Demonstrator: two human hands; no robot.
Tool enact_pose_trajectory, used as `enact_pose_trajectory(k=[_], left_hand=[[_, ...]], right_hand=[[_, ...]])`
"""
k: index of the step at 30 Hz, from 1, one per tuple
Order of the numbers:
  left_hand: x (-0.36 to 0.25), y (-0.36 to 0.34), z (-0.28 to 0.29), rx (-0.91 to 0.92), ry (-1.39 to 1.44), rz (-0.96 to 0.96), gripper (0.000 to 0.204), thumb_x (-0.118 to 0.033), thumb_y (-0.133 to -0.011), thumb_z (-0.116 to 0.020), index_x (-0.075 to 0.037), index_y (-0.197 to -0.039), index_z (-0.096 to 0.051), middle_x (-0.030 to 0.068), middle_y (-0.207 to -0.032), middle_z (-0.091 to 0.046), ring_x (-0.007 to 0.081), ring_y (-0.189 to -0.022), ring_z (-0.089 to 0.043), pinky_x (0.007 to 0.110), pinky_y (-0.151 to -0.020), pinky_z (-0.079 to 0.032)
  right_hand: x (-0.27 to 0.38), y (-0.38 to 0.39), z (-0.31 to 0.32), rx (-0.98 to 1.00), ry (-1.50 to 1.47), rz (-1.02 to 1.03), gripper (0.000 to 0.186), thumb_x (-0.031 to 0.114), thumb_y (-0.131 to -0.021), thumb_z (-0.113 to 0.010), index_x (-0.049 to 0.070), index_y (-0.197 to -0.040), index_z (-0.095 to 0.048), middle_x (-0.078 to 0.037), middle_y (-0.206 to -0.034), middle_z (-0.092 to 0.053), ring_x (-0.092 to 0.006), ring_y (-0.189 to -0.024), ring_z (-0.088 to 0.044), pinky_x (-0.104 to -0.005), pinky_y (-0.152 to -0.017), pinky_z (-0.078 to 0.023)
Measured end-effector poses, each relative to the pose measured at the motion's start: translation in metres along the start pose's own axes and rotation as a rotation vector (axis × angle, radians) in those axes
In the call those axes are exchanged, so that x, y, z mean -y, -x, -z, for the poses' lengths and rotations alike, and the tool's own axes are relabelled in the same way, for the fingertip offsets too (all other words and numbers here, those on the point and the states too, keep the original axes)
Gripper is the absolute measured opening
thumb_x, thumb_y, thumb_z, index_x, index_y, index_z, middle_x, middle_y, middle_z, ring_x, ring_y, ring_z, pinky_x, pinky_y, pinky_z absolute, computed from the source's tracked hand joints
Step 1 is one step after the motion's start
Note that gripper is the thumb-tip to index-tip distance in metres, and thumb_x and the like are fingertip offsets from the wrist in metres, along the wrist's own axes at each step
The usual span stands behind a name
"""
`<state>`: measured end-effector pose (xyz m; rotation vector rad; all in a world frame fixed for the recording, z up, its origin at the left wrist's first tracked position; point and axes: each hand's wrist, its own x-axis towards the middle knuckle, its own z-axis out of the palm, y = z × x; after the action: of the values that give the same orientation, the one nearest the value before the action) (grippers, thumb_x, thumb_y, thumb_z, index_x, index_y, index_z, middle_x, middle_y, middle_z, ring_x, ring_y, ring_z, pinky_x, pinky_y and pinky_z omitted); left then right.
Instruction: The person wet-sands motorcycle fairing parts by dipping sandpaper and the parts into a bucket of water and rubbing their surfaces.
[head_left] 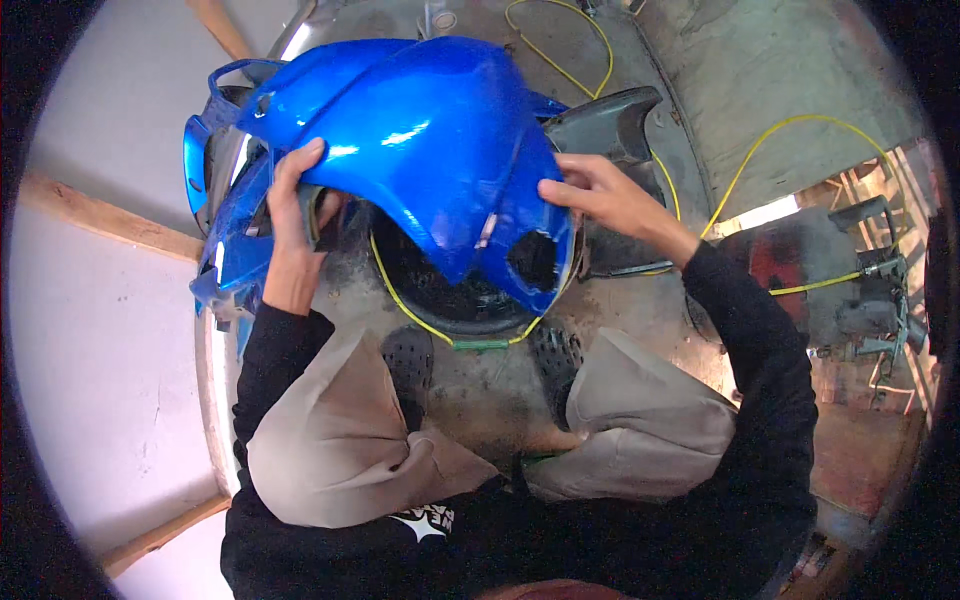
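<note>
The panel (430,130) is positioned between my left hand (290,205) and right hand (600,190), over the basin (440,308). Further panels (240,265) lie left of my left hand. A separate part (605,128) lies ahead of my right hand; a hose (815,117) runs further right.

We see vivid blue with white highlights across the glossy panel (430,120), and a matching blue on the side piece (193,165). Our tub (485,325) is black, the strip (482,345) green, the hose (810,117) bright yellow. We wear plain beige trousers (330,440), black shoes (408,365) dotted with holes, and a black top (600,540) bearing a white star print (428,525). We find the wall (110,340) whitish, its beams (110,215) brown; the blurred patch (775,265) at right seems dull red.
</note>
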<state>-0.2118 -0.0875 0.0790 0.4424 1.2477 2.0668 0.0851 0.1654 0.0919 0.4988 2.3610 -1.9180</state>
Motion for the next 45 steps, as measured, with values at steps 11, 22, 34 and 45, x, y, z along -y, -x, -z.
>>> enact_pose_trajectory(k=[11,22,34,45], left_hand=[[0.050,-0.012,-0.056,0.324,-0.107,0.165,0.042,-0.046,-0.103,-0.065,-0.007,-0.090,-0.067,-0.0011,-0.062,-0.057,0.0090,-0.045,-0.049,0.026,-0.043,-0.034],[0.070,0.008,-0.036,0.937,-0.591,0.311,0.071,-0.061,-0.109,-0.052,0.003,-0.104,-0.082,0.0032,-0.073,-0.071,0.0083,-0.066,-0.056,0.028,-0.062,-0.043],[0.126,-0.028,0.017,0.974,-1.488,0.238,0.051,-0.048,-0.094,-0.077,-0.001,-0.114,-0.076,0.0223,-0.110,-0.078,0.0332,-0.105,-0.075,0.044,-0.094,-0.055],[0.245,-0.053,0.066,1.292,-1.768,-0.315,0.027,-0.012,-0.086,-0.073,-0.004,-0.112,-0.076,0.0235,-0.107,-0.078,0.0423,-0.104,-0.076,0.050,-0.086,-0.062]], right_hand=[[-0.018,0.079,0.011,-0.299,-0.289,-0.025,0.044,0.031,-0.094,-0.086,0.005,-0.124,-0.067,0.000,-0.103,-0.070,-0.0075,-0.076,-0.060,-0.0252,-0.067,-0.050],[0.031,0.112,0.057,-0.438,-0.038,-0.049,0.034,0.033,-0.090,-0.088,0.007,-0.106,-0.073,0.008,-0.077,-0.063,0.0003,-0.058,-0.049,-0.0202,-0.051,-0.035],[0.064,0.050,0.034,-0.205,0.901,0.250,0.075,0.029,-0.074,-0.093,0.002,-0.139,-0.069,-0.023,-0.126,-0.075,-0.0365,-0.118,-0.071,-0.0449,-0.105,-0.054],[0.027,0.011,0.015,-0.394,1.135,0.387,0.079,0.039,-0.077,-0.092,0.006,-0.143,-0.063,-0.020,-0.142,-0.066,-0.0403,-0.128,-0.065,-0.0501,-0.108,-0.053]])
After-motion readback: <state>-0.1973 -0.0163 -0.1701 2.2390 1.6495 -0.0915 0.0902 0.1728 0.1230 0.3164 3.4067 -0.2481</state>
